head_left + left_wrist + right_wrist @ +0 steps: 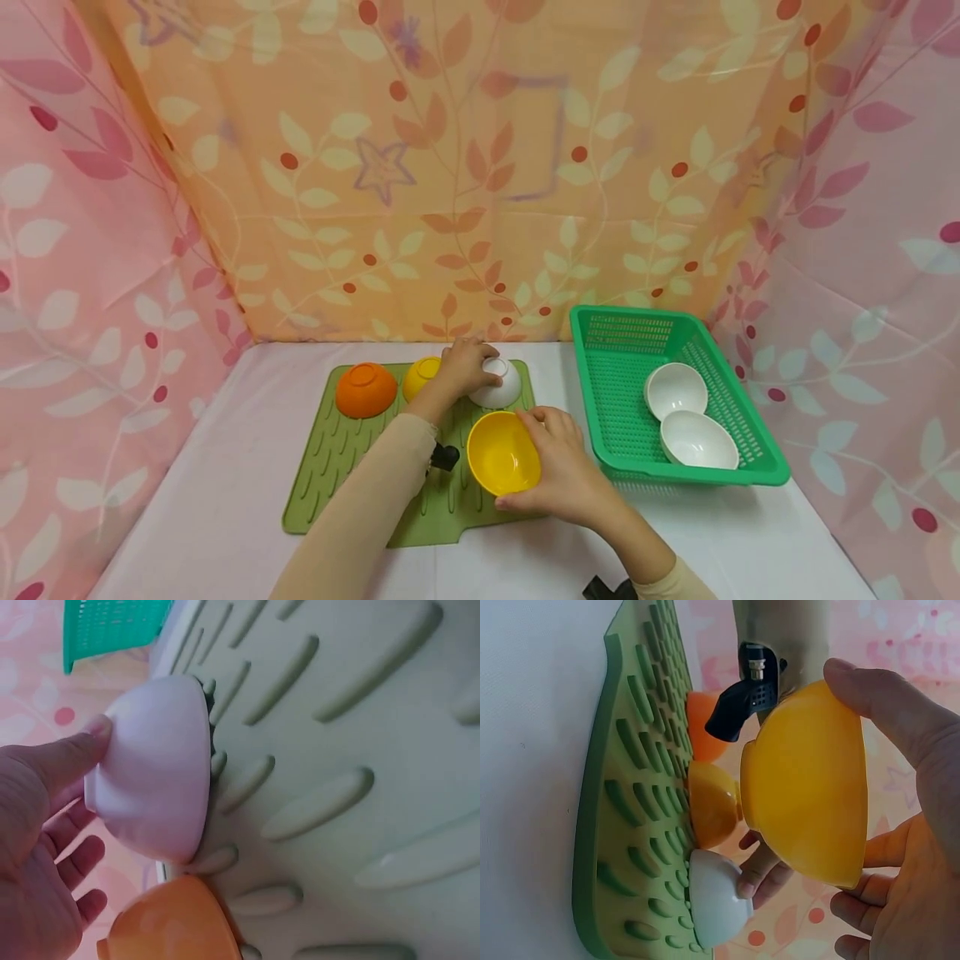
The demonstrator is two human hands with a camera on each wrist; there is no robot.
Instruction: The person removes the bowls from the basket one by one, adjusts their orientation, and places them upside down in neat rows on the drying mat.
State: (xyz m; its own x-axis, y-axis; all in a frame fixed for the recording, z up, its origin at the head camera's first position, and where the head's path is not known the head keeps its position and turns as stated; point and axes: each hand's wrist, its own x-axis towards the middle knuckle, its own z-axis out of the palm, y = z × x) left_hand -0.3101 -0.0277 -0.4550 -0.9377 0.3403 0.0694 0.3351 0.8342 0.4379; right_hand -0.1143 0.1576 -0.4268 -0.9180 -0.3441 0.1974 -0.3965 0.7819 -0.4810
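My left hand (467, 368) pinches a white bowl (507, 388) by its base. That bowl rests upside down on the ridged green drying mat (322, 475), at its far right part. In the left wrist view, the thumb presses the side of the white bowl (154, 772) near its foot, while the other fingers curl behind. A yellow bowl (504, 457) is gripped at the rim by my right hand (566, 471), raised over the mat's right side and tilted. The right wrist view shows the outside of this yellow bowl (806, 787) between thumb and fingers.
Left of the white bowl, another yellow bowl (418, 375) and an orange bowl (366, 392) sit upside down on the mat. A green basket (686, 473) on the right holds two white bowls (675, 392). Patterned cloth walls (450, 275) enclose the table (210, 492).
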